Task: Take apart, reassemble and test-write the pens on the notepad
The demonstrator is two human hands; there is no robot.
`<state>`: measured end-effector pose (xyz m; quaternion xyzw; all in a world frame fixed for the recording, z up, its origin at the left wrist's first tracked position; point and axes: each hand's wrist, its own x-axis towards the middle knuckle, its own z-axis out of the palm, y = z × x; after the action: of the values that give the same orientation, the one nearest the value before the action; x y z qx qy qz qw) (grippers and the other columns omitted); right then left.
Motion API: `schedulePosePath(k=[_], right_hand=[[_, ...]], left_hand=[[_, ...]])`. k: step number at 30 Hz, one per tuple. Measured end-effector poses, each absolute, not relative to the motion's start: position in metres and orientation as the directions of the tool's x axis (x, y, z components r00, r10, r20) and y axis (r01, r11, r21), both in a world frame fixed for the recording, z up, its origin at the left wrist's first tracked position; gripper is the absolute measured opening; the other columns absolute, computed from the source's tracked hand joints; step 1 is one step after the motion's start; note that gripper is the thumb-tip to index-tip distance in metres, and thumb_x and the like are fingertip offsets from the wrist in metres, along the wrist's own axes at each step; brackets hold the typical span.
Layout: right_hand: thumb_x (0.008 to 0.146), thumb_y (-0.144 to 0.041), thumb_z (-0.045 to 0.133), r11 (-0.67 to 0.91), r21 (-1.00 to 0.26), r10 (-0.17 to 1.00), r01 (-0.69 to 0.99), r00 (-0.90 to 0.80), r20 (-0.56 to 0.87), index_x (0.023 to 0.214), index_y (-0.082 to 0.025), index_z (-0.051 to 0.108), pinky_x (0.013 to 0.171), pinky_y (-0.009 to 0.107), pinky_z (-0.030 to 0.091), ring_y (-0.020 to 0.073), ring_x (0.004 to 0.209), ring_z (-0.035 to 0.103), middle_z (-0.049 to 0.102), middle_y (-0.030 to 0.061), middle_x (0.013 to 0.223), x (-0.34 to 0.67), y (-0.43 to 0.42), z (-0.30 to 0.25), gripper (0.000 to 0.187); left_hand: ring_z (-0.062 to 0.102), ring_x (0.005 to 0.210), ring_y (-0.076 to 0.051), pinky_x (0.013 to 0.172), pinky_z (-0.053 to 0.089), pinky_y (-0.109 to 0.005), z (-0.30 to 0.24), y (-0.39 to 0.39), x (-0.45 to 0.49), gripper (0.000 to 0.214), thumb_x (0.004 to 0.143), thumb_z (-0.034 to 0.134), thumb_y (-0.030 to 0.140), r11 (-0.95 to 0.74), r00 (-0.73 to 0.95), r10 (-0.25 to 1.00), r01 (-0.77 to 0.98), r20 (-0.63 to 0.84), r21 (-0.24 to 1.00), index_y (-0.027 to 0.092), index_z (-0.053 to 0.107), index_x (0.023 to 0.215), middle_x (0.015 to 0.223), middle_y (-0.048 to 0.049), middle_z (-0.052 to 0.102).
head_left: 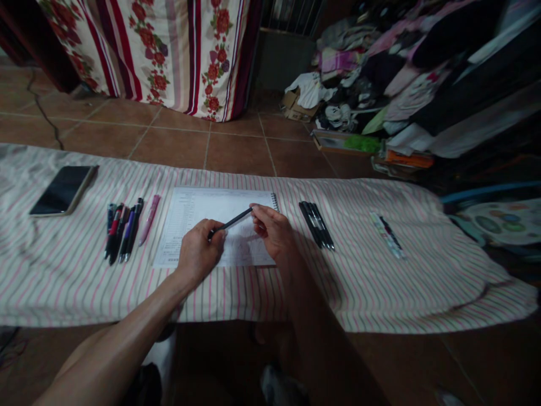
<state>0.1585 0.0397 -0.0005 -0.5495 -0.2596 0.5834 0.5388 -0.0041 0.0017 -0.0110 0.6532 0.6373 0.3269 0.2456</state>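
A black pen (231,220) is pinched near its tip by the left hand (200,252) and at its far end by the right hand (270,231), above a printed form (190,208); pens (122,234) and (316,225) are left lying in rows on a striped cloth (63,282), with a tiled floor (169,146) and heaped clothes (359,73) beyond

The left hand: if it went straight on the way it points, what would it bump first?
First the slim black pen that the left hand is touching, then probably the right hand at the pen's far end. Depth is hard to judge from this view, though.
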Motion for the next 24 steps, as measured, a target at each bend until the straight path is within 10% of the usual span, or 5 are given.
schedulePosePath(k=[24], right_hand=[[0.051,-0.035,0.077,-0.237,-0.919,0.926,-0.316,0.212,-0.312,0.073,-0.019,0.073,0.053,0.021,0.037,0.0064,0.058,0.046,0.062,-0.0015,0.071,0.1557,0.042,0.0006,0.027]], left_hand=[[0.06,0.067,-0.017,0.062,0.044,-0.029,-0.0196,0.0023,-0.0037,0.02,0.081,0.051,0.028,-0.068,-0.016,0.995,0.615,0.098,0.785,0.018,0.067,0.087,0.075,-0.0042,0.067]])
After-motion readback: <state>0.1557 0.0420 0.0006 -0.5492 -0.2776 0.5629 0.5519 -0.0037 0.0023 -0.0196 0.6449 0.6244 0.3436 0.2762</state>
